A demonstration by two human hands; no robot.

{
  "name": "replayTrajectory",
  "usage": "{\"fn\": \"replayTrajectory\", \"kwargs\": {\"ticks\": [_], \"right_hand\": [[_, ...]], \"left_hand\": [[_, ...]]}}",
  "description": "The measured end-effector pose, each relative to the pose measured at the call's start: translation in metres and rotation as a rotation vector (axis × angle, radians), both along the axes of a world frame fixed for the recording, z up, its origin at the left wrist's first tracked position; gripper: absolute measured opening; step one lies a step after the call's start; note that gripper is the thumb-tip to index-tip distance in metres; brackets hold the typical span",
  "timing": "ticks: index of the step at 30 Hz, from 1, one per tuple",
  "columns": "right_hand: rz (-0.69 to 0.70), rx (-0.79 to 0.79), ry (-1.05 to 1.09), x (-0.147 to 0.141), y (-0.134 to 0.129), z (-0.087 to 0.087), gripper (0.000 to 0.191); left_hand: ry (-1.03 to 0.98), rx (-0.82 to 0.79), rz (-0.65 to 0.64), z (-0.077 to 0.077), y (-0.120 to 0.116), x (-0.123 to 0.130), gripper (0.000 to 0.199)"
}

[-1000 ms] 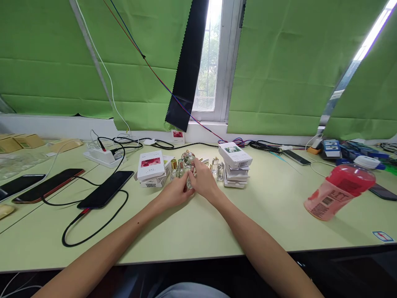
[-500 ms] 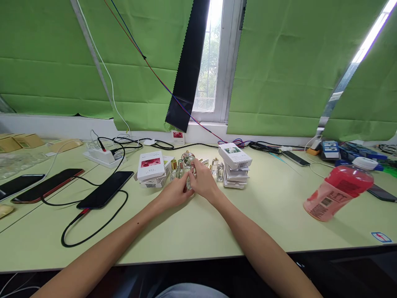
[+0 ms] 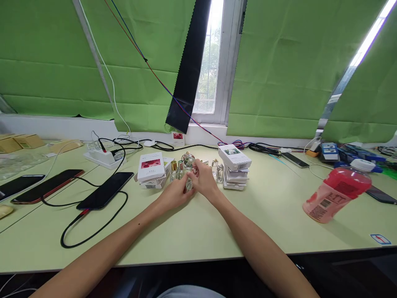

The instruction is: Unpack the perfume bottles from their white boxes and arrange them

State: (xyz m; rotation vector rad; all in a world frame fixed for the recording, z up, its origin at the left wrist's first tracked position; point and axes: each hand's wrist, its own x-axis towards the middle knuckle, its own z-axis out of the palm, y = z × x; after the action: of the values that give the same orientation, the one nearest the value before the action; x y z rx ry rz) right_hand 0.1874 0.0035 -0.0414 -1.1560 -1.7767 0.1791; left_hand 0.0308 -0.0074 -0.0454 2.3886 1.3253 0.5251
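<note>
My left hand [image 3: 176, 192] and my right hand [image 3: 205, 180] meet at the middle of the table. Between their closed fingers a small clear glass bottle [image 3: 189, 184] shows, partly hidden. Behind and beside the hands stand several little glass bottles, among them one with a gold cap [image 3: 173, 169] on the left and clear ones [image 3: 220, 173] on the right. Left of the hands lies a stack of white boxes with a red picture [image 3: 151, 167]. To the right is another stack of white boxes [image 3: 235, 157].
Phones with cables [image 3: 105, 190] and a white power strip [image 3: 104, 158] lie on the left. A pink drink bottle [image 3: 336, 192] leans at the right. Black cables run along the wall, and a phone [image 3: 294, 159] lies near them.
The fingers of my right hand have shifted slightly at the small glass bottle. My left hand has hardly moved.
</note>
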Motion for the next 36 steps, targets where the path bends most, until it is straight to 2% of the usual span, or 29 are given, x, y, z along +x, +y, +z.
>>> {"fn": "replayTrajectory", "kwargs": {"ticks": [7, 11, 15, 18, 27, 36], "right_hand": [[-0.022, -0.004, 0.048, -0.0006, 0.0041, -0.0031, 0.016], [-0.011, -0.008, 0.05, -0.0007, 0.0017, -0.0045, 0.011], [0.071, -0.028, 0.038, -0.0002, -0.0017, -0.0047, 0.024], [0.082, -0.043, 0.04, 0.0002, -0.0016, -0.0045, 0.028], [0.073, -0.051, 0.141, 0.0, 0.0063, -0.0064, 0.02], [0.066, -0.015, 0.158, -0.0004, 0.0051, -0.0046, 0.011]], "left_hand": [[0.029, 0.021, 0.027, -0.003, 0.0021, 0.0, 0.035], [0.032, 0.016, 0.033, -0.0028, 0.0015, 0.0008, 0.036], [0.026, 0.02, 0.041, -0.0013, -0.0001, 0.0015, 0.03], [0.033, 0.013, 0.043, 0.0005, -0.0013, 0.0021, 0.033], [0.074, 0.024, 0.079, 0.0025, -0.0021, 0.0031, 0.04], [0.08, 0.061, 0.073, 0.0018, -0.0022, 0.0041, 0.034]]}}
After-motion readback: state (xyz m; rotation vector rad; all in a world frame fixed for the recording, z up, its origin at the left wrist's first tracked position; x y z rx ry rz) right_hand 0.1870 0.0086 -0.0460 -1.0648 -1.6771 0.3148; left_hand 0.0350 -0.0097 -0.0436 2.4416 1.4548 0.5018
